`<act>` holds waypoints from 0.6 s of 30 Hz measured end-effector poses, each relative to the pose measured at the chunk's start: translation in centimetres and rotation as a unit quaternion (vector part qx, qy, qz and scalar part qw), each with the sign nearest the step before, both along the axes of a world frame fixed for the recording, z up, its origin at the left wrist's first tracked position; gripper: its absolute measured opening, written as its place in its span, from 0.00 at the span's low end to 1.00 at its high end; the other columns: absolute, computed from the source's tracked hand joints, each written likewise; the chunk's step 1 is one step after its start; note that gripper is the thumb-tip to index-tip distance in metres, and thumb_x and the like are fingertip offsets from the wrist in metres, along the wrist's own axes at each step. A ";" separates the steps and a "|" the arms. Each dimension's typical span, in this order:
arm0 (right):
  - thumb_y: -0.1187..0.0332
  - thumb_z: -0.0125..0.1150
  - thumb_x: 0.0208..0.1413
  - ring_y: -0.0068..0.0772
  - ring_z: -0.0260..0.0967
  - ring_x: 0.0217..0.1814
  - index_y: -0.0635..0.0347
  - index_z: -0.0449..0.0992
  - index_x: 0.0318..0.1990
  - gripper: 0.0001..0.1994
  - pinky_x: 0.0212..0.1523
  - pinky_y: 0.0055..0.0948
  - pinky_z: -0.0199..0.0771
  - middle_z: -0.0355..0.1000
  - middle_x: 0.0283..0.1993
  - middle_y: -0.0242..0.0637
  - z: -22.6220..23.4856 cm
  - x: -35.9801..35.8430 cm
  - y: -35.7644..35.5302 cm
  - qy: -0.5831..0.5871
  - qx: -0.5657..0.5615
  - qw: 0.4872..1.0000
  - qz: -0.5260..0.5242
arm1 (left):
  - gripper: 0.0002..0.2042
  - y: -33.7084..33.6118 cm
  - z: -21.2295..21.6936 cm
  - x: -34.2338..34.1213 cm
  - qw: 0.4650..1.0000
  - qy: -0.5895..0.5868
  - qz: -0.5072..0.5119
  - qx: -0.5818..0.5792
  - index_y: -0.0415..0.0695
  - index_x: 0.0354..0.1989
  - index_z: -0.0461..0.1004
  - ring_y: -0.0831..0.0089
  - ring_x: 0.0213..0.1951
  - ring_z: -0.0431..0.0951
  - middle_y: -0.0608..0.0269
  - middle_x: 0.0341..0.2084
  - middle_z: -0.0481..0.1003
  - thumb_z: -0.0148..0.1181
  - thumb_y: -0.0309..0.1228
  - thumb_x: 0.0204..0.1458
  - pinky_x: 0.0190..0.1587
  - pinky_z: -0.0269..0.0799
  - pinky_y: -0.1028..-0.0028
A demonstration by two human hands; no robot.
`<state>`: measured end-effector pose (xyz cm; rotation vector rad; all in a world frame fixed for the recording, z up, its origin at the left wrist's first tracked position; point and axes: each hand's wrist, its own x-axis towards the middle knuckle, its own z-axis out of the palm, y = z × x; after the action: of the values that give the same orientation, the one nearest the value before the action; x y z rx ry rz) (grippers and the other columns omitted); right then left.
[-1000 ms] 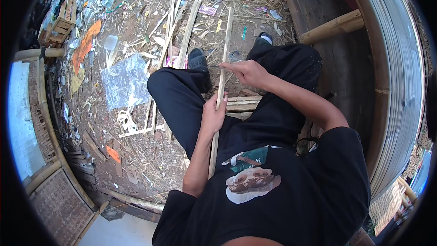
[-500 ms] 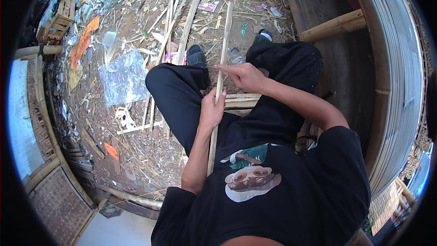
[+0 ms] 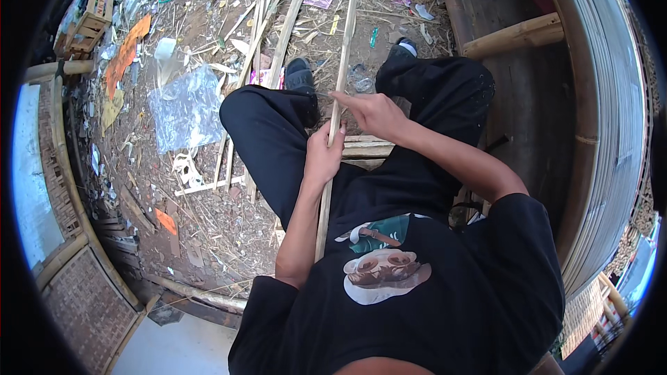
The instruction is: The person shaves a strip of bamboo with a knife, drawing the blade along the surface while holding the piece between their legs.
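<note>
Littered ground fills the left and upper part of the frame: dry straw, scraps, a crumpled clear plastic sheet [image 3: 186, 107] at left centre, an orange scrap [image 3: 124, 55] above it toward the upper left, and a small wooden crate [image 3: 87, 24] near the upper left rim. Several loose bamboo slats [image 3: 267, 35] lie fanned on the dirt at upper centre, just left of your feet.

You sit with both knees bent, in black trousers, your black shoes [image 3: 300, 75] planted on the ground at upper centre. Your left forearm rises from the lower centre of the frame, elbow bent, running almost straight up to your left hand [image 3: 323, 156] between your knees. That hand is clenched round a long thin bamboo strip [image 3: 342, 55], thumb side up, fingers wrapped from the left. The strip runs from beside your chest at lower centre, up through the fist, and on past your shoes to the top centre of the frame, tilted slightly right.

Your right arm comes in from the lower right, elbow out, forearm slanting up and left across your right thigh. Your right hand [image 3: 375, 112] sits just above and right of the left one, closed against the strip; whether it also holds a tool you cannot tell.

Right of your legs, a thick bamboo pole [image 3: 514, 36] juts from a curved wall of bamboo [image 3: 604, 132] at the right rim
</note>
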<state>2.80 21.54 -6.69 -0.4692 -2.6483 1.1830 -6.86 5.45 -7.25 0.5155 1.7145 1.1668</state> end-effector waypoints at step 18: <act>0.75 0.52 0.55 0.52 0.74 0.30 0.52 0.72 0.58 0.21 0.31 0.44 0.74 0.73 0.29 0.51 -0.3 0.1 1.8 0.022 0.001 0.999 -0.031 | 0.10 -0.2 -0.2 0.4 0.994 0.096 -0.045 -0.034 0.40 0.46 0.74 0.87 0.13 0.60 0.75 0.14 0.64 0.53 0.33 0.63 0.15 0.55 0.80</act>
<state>2.92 23.37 -6.95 -0.5156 -2.5768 1.1590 -6.41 5.22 -7.44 0.6752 1.8662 1.0180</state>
